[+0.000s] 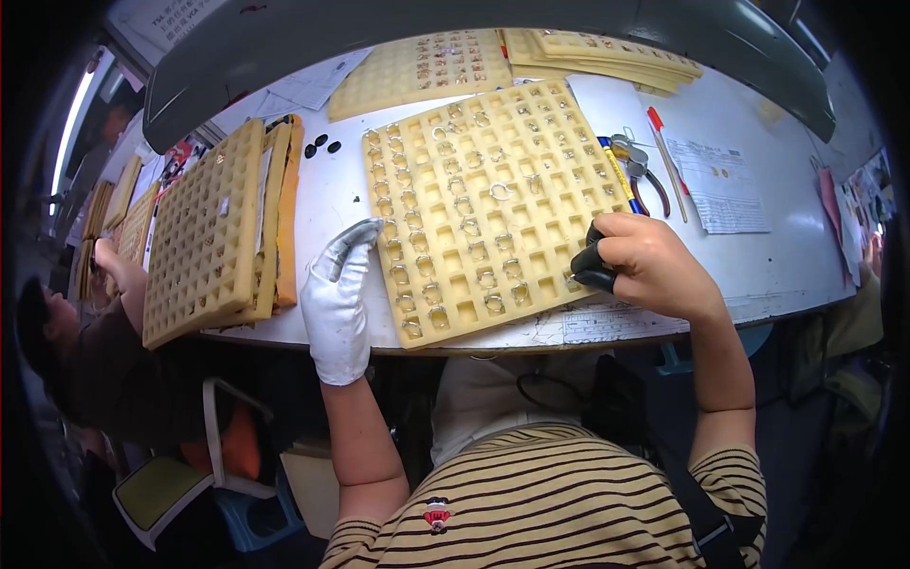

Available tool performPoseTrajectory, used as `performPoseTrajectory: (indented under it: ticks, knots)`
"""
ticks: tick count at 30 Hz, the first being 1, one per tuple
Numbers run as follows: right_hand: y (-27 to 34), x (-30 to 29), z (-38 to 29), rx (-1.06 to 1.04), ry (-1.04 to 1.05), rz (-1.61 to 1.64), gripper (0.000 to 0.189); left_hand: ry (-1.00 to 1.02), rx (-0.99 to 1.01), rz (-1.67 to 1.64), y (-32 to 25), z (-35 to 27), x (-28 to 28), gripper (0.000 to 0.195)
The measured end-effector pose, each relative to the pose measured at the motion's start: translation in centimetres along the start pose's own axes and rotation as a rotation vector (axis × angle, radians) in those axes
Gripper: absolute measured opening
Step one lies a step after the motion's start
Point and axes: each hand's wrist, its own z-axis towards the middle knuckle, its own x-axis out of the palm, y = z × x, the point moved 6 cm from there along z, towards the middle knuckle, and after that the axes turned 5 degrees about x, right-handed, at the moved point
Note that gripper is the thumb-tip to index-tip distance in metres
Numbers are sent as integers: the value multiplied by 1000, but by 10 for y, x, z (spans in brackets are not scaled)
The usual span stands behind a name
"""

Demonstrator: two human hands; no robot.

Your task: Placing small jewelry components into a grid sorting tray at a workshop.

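A yellow foam tray [466,311] with rows of square pockets lies tilted on the white worktable, close to its front edge. Silver-coloured rings [424,266] stand in many pockets on its left side and middle; smaller silver pieces [558,137] sit in the right-hand columns. My left hand [338,306], in a white glove with greyed fingertips, touches or nearly touches the tray's left edge. Black finger cots cover fingertips of my right hand [647,263]. Those fingertips reach into a lower-right pocket beside a small silver piece [571,280]; whether they grip it is hidden.
Pliers [638,167], a blue-yellow marker [618,171], a red-capped pen [665,146] and printed sheets [721,188] lie right. More foam trays stand left [202,235] and behind [377,82]. Several black finger cots [322,139] lie near. A co-worker [106,355] sits left.
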Motion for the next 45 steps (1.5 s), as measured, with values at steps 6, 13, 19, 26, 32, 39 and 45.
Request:
performPoseTrajectory:
  ticks: [6,13,19,26,32,39,45]
  knots:
    - [-4,-1,0,19,31,59,6,-4,8,-51,5,1,-2,22]
    - [-16,-5,-4,111,36,337,20,-4,19,-40,9,1,-4,21]
    - [-21,-4,-8,225,36,404,18,0,41,-65,13,1,-6,21]
    - [-20,-23,-15,197,-33,358,15,-14,32,-54,11,1,-6,21]
    - [-12,-10,-14,121,-53,262,11,-13,28,-35,10,0,-5,21]
    - [-13,-6,-15,75,-60,182,10,-20,0,-73,12,0,-5,21]
    - [-11,-5,-16,64,-64,149,10,-30,-9,-124,14,1,-5,22]
